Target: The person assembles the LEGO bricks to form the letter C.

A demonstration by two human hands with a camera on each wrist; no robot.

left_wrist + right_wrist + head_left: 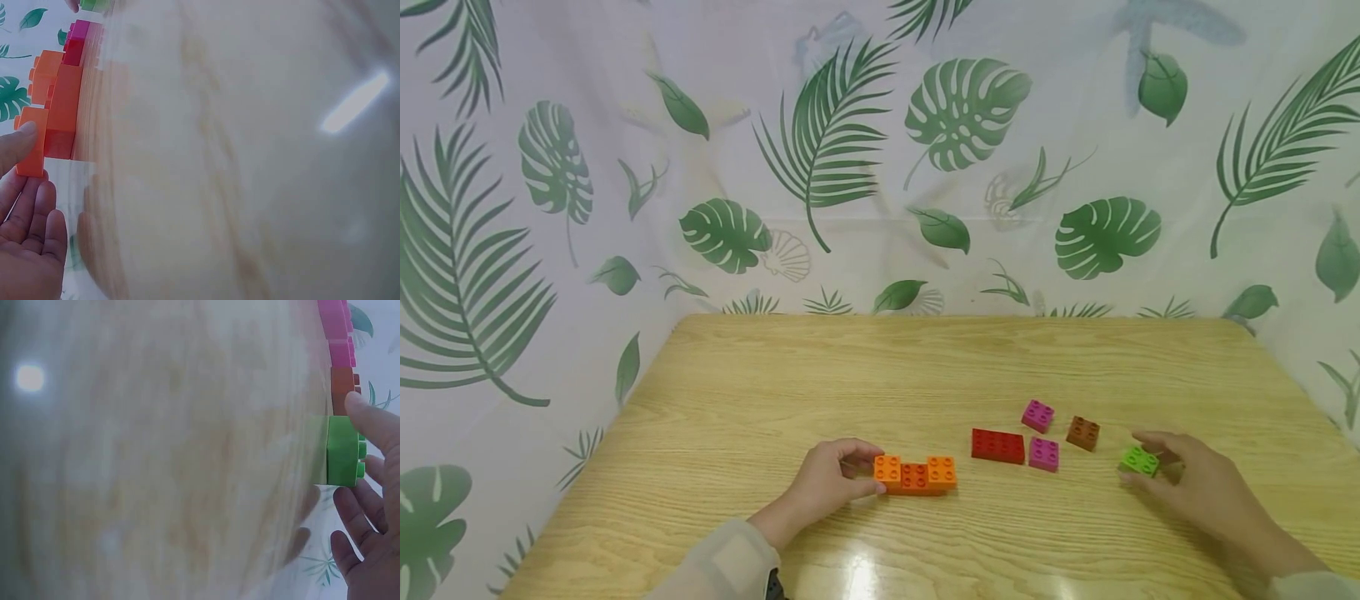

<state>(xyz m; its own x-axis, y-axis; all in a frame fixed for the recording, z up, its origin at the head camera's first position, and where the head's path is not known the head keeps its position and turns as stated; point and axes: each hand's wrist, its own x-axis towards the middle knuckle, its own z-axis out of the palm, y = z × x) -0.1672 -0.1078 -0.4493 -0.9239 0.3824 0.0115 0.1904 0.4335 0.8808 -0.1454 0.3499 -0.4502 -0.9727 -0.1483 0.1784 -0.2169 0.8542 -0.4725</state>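
My left hand point(831, 483) holds the left end of an orange brick assembly, thumb in front and fingers behind. The assembly has two light orange bricks point(942, 472) standing at the ends of a darker orange base point(914, 477). In the left wrist view my thumb lies against the end orange brick point(34, 147), with fingers under it. At the right, my right hand point(1206, 483) has its thumb and fingers around a lime green brick point(1140, 461) on the table. In the right wrist view the thumb is at one side of the green brick point(342, 450) and the fingers at the other.
Between the hands lie a long red brick point(997, 446), a magenta brick point(1044, 454) beside it, a second magenta brick point(1037, 415) farther back and a brown brick point(1083, 432). The wooden table point(775, 375) meets a leaf-printed cloth point(850, 250) behind.
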